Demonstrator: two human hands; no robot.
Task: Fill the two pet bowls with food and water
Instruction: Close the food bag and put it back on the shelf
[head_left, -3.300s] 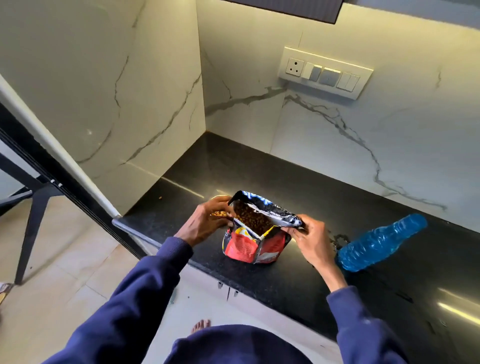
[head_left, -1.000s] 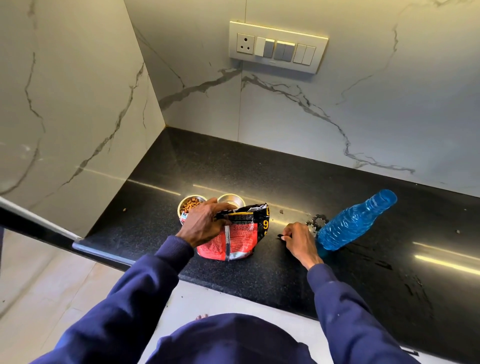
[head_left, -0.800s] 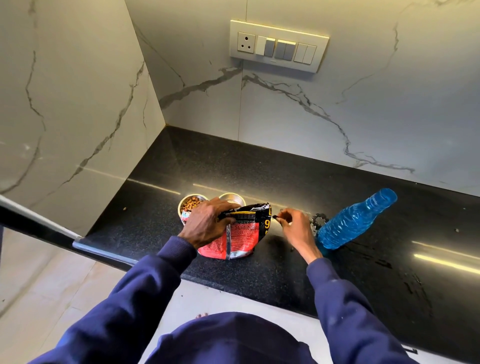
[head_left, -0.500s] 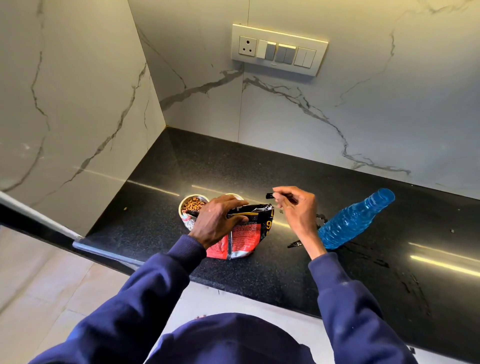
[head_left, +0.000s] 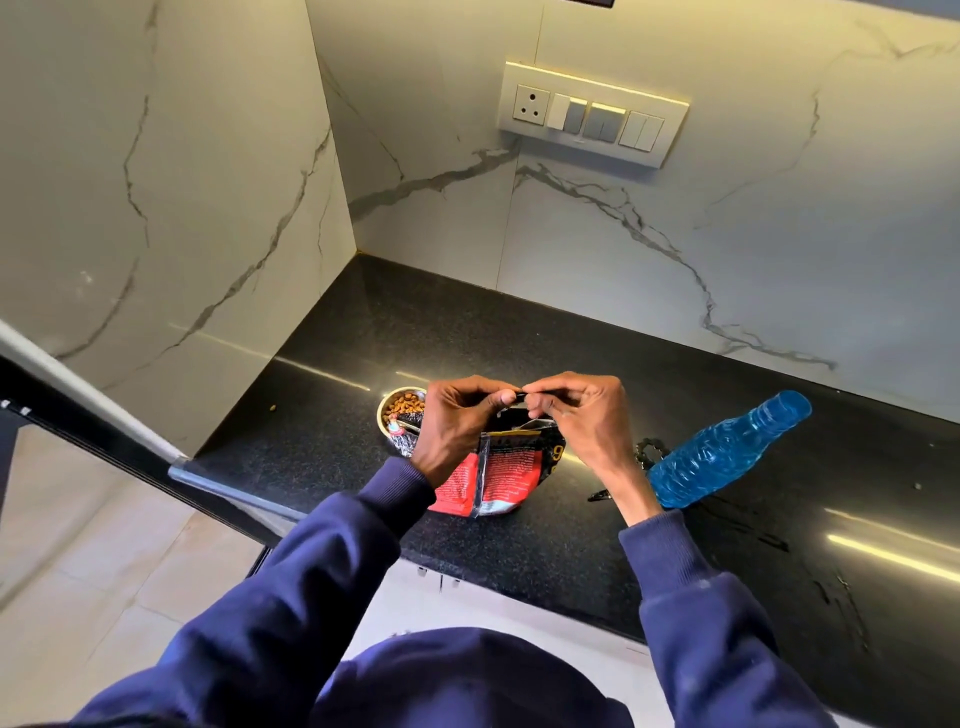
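Observation:
A red and black food bag (head_left: 501, 475) stands on the black counter (head_left: 519, 332) with its top folded over. Just above that fold, my left hand (head_left: 460, 423) and my right hand (head_left: 579, 415) meet, and both pinch a small black clip (head_left: 519, 397) between their fingertips. A steel bowl (head_left: 385, 410) holding brown kibble sits behind the bag on the left, partly covered by my left hand. The second bowl is hidden behind my hands. A blue water bottle (head_left: 727, 449) lies on its side to the right of the bag.
Another black clip (head_left: 600, 496) lies on the counter by my right wrist, and a small dark chain-like thing (head_left: 649, 449) lies by the bottle's base. One stray kibble (head_left: 272, 408) lies left of the bowl. Marble walls close the corner; a switch panel (head_left: 592, 114) hangs above.
The bag's top has been folded shut. My right hand picked a black clip off the counter and carried it up over the bag. My left hand rose from the fold to meet it.

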